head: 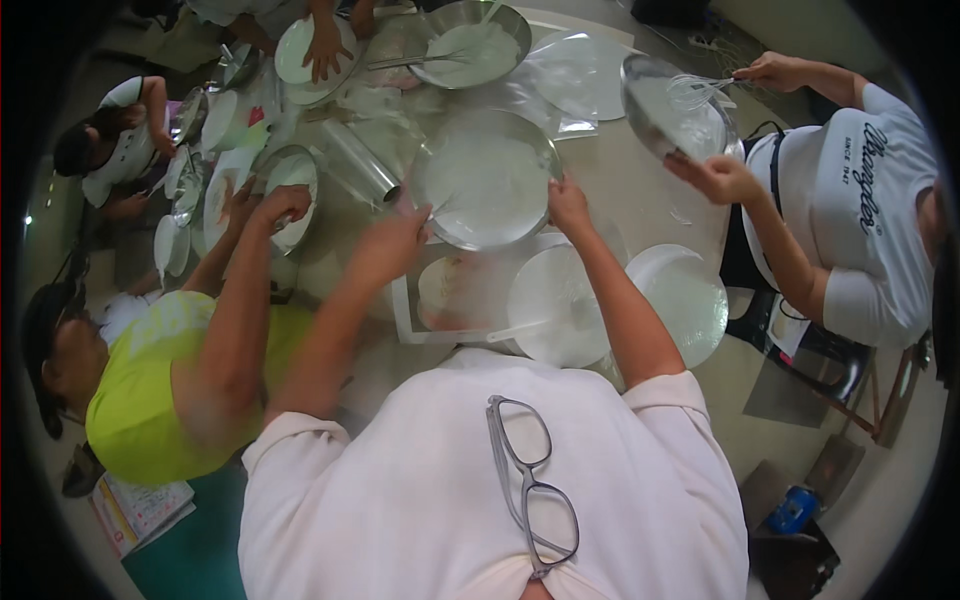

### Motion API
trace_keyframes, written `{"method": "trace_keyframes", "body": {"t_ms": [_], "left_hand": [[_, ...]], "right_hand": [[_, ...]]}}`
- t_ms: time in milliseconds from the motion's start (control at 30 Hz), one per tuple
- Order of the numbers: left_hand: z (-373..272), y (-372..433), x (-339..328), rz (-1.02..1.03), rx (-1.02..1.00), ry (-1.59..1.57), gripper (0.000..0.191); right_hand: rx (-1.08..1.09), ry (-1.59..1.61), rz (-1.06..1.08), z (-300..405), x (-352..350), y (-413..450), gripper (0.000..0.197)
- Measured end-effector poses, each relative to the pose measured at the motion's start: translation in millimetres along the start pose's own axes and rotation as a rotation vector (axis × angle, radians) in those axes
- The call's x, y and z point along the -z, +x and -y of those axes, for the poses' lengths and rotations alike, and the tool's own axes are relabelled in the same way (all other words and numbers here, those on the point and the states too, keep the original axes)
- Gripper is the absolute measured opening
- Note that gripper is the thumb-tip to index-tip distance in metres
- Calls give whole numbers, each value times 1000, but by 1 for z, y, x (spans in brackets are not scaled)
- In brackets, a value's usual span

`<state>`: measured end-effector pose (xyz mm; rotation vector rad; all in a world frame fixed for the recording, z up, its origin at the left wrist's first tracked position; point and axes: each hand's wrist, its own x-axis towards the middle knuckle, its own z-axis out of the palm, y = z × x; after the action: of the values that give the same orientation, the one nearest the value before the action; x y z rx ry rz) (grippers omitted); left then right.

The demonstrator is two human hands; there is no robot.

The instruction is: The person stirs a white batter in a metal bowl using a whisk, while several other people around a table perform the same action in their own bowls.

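A wide steel mixing bowl [487,124] in front of me holds a white, creamy mixture [484,172]. My right hand [568,204] grips its rim on the right side. My left hand [390,246], blurred, is closed around a whisk, whose handle is mostly hidden by the fingers. The whisk's wires [448,204] reach into the mixture at the bowl's left and are faint with blur. Just left of the bowl lies a shiny metal cylinder [361,160]. Between my forearms are a white round plate or stand [559,304] and a white spatula [517,331].
A co-worker on the right tilts a steel bowl [637,90] and holds a whisk [694,91]. To the left, a co-worker in yellow-green works at another bowl [311,169]. A large bowl [517,30] stands at the far side. A plastic-covered round [679,300] lies near my right arm.
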<state>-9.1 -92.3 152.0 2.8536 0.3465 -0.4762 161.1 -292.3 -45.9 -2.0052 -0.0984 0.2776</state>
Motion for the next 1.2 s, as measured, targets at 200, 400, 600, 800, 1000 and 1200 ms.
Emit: {"method": "trace_keyframes", "body": {"t_ms": [200, 400, 600, 800, 1000, 1200], "left_hand": [[-12, 69, 23, -31, -156, 376, 36], [-23, 37, 22, 271, -89, 317, 33], [4, 46, 11, 136, 90, 243, 36], [-26, 73, -21, 133, 29, 5, 22], [-28, 65, 24, 134, 237, 195, 36], [-31, 53, 29, 247, 60, 168, 33]], "right_hand": [[431, -101, -28, 28, -11, 10, 33], [286, -122, 178, 65, 34, 14, 22], [369, -133, 114, 43, 23, 17, 23], [482, -147, 190, 45, 21, 20, 21], [439, -102, 116, 33, 23, 28, 17], [383, -160, 191, 33, 23, 24, 14]]}}
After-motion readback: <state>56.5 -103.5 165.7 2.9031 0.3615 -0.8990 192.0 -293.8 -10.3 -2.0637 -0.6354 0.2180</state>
